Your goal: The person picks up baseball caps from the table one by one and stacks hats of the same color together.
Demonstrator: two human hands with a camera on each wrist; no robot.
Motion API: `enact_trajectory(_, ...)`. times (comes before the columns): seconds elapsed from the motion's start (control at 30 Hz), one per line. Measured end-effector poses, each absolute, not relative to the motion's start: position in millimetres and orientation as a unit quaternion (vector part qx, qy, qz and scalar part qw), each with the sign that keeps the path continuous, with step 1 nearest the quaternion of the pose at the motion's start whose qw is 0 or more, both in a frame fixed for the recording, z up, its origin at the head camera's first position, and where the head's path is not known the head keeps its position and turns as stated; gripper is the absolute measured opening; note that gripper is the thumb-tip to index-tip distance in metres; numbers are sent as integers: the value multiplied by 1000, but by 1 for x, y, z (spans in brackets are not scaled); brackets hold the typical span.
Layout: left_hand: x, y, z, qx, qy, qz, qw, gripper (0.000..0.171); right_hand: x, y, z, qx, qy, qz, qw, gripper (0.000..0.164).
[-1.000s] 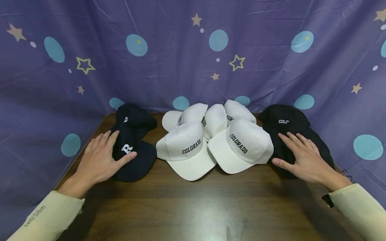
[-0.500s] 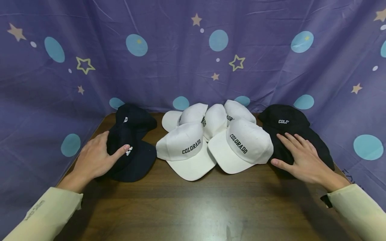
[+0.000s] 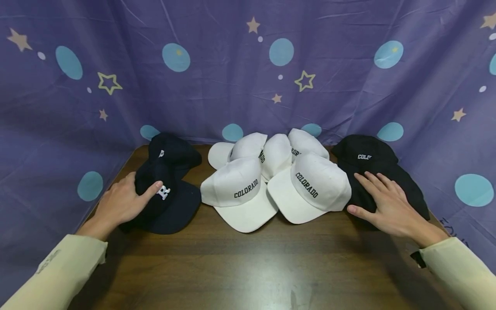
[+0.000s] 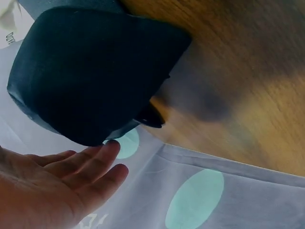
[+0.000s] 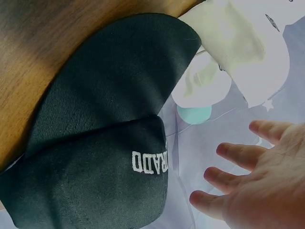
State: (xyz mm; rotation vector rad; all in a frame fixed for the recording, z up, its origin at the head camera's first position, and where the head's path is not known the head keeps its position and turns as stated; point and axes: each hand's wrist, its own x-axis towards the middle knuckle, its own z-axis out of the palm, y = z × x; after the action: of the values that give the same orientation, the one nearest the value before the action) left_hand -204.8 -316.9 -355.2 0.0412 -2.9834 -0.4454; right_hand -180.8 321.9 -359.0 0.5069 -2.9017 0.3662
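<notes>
My left hand (image 3: 120,204) is at the left side of the front navy cap (image 3: 178,206), thumb overlapping its crown near the white R. In the left wrist view, extended fingers reach the edge of that cap (image 4: 95,71); the thumb is hidden. Behind it sits another navy cap (image 3: 174,150). My right hand (image 3: 387,211) is spread over the front black cap (image 3: 412,187), nothing in its fingers. White letters show on this cap's crown (image 5: 90,186) in the right wrist view, with the straight fingers to one side. A second black cap (image 3: 364,148) stands behind.
Several white Colorado caps (image 3: 236,185) are grouped in the middle, two in front and the others behind. All stand on a brown wooden table (image 3: 248,267). A purple star-patterned cloth (image 3: 232,94) hangs around the back and sides.
My left hand has shifted a little left and down, uncovering more of the front navy cap's crown. My right hand has drifted very slightly left. The caps stay in place.
</notes>
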Motion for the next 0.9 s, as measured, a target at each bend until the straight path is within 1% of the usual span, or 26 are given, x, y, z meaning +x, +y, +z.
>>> enact_trajectory(0.17,-210,-322,-355,34,-987,-156,10,108,-181,322,-360,171,-974,121,88,89)
enact_trajectory(0.27,-212,-324,-357,41,-985,-167,1,107,-181,322,-360,171,-974,121,86,89)
enact_trajectory(0.33,-214,-324,-358,41,-983,-177,17,106,-180,322,-360,170,-974,121,84,89)
enact_trajectory(0.5,-216,-326,-359,48,-974,-207,80,105,-180,322,-360,168,-975,119,83,88)
enact_trajectory(0.57,-216,-327,-358,56,-967,-222,108,99,-180,322,-360,168,-975,118,84,88)
enact_trajectory(0.7,-214,-326,-355,77,-953,-245,160,75,-179,323,-361,167,-975,121,83,88)
enact_trajectory(0.8,-213,-327,-354,90,-946,-258,173,64,-179,323,-362,167,-975,123,81,88)
enact_trajectory(0.9,-213,-326,-352,97,-940,-282,165,60,-179,323,-362,167,-975,123,83,88)
